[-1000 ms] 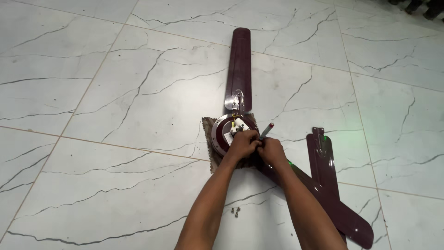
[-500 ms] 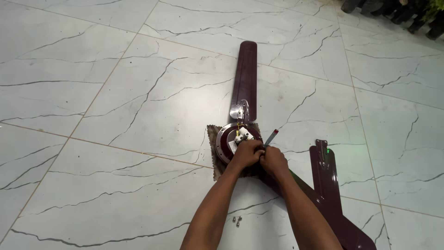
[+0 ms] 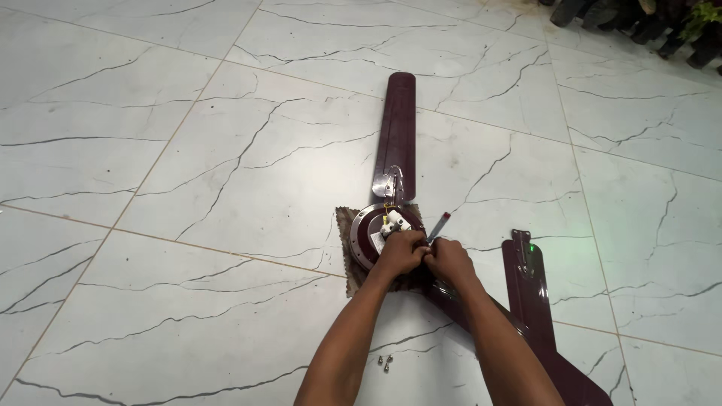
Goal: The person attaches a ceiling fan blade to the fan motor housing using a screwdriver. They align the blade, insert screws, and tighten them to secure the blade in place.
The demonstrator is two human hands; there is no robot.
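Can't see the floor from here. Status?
Both hands, left and right, on fan motor hub; right grips screwdriver. Loose blade alongside.

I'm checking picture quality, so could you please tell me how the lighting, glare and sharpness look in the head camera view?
Head view: even, soft light on the pale floor, no hard shadows; a small green glow on the loose blade; the fan motor and both hands, left hand and right hand, are fairly sharp; the far top right corner is dark.

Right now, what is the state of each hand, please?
Left hand: closed on the fan motor, fingers curled.
Right hand: closed, holding a screwdriver.
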